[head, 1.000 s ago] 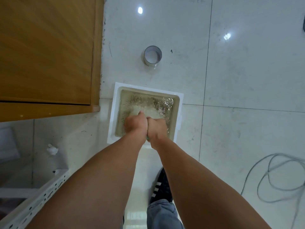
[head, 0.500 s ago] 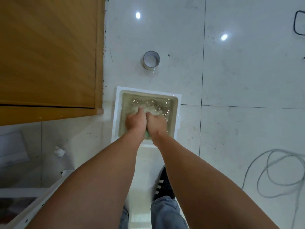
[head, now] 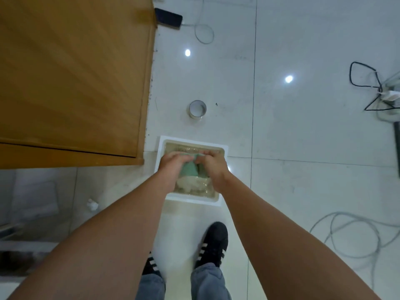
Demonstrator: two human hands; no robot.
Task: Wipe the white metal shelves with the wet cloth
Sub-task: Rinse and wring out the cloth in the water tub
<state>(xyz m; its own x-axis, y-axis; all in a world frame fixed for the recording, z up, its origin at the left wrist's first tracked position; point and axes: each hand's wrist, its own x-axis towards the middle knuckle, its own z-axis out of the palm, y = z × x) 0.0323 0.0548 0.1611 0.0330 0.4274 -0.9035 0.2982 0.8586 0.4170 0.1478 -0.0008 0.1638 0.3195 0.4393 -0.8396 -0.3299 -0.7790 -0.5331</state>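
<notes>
Change since earlier frames: both hands have risen out of the water and drawn apart, so the green cloth now shows between them; the view has pulled back, bringing both shoes into sight.
Shoes [head: 213,243]: black with white stripes, planted on the floor tiles [head: 313,131] just short of the basin, so the person leans over it.
Shelf edge [head: 13,243]: pale metal at lower left, blurred; probably part of the shelves to be wiped, not yet touched.
Left hand [head: 171,165]: fingers curled tight onto the cloth's left end.
Right hand [head: 214,167]: fingers clamped on the right end, thumb toward the other hand.
Cloth [head: 190,168]: bunched and stretched between the two grips, held directly above the water so drips fall back in; it looks like a wringing hold.
Basin [head: 161,148]: white, rectangular, on the floor, holding murky water with foam beneath the hands.
Cabinet [head: 71,79]: wooden, to the left, its corner near the basin.
Metal ring [head: 197,108]: on the tiles beyond the basin, apart from it.
Cables [head: 368,83]: loose at the far right, well apart from the work.
Stage, judged: cloth being prepared; wiping not begun.
</notes>
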